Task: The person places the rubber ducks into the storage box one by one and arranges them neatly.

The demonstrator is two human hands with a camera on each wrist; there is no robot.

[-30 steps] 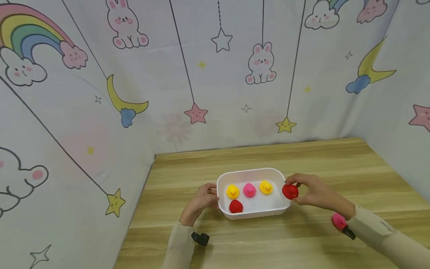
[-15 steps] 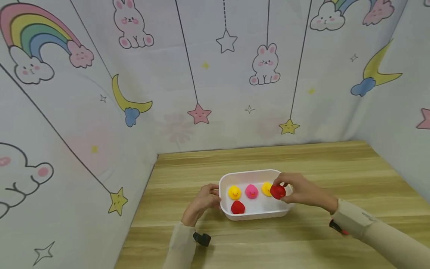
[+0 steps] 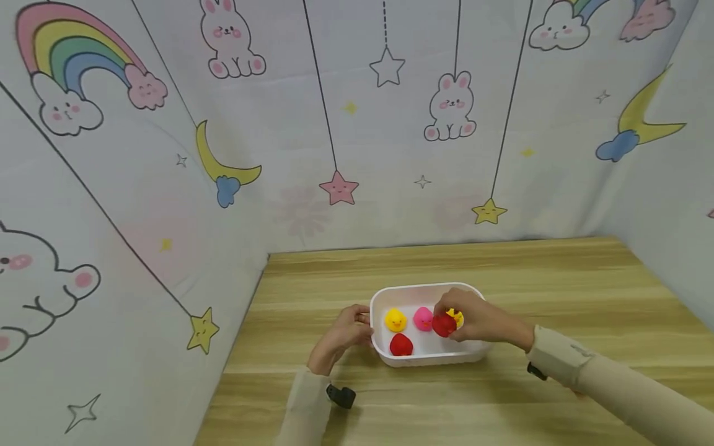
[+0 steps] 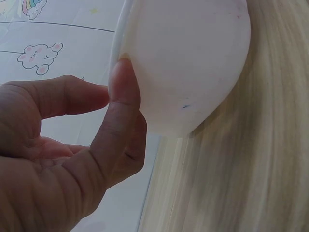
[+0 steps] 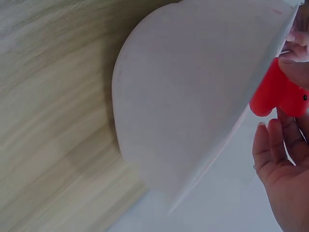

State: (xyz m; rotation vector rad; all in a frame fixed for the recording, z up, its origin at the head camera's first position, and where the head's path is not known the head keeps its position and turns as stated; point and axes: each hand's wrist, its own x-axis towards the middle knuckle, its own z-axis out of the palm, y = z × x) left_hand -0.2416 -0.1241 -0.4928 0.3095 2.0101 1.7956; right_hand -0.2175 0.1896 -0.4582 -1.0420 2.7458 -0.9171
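Note:
A white plastic tub (image 3: 429, 360) stands on the wooden table, with toy ducks inside. My left hand (image 3: 347, 334) pinches its left rim between thumb and fingers, plain in the left wrist view of the tub wall (image 4: 193, 58). Over the tub's right half, my right hand (image 3: 476, 314) grips a red toy duck (image 3: 444, 324), which also shows past the rim in the right wrist view as a red body (image 5: 270, 92). Inside lie a yellow duck (image 3: 395, 320), a pink duck (image 3: 423, 318) and another red duck (image 3: 401, 345). A second yellow duck (image 3: 458, 318) is partly hidden behind my right fingers.
The wood-grain table (image 3: 334, 272) reaches back to a cartoon-printed cloth wall (image 3: 390, 217), which also closes off the left and right sides. Black wrist devices sit at the left sleeve (image 3: 341, 396) and right sleeve (image 3: 537, 371).
My right hand has carried the red duck leftward from the tub's right rim to over its inside. The pink duck on the table is now mostly hidden by my right sleeve. My left hand keeps its grip.

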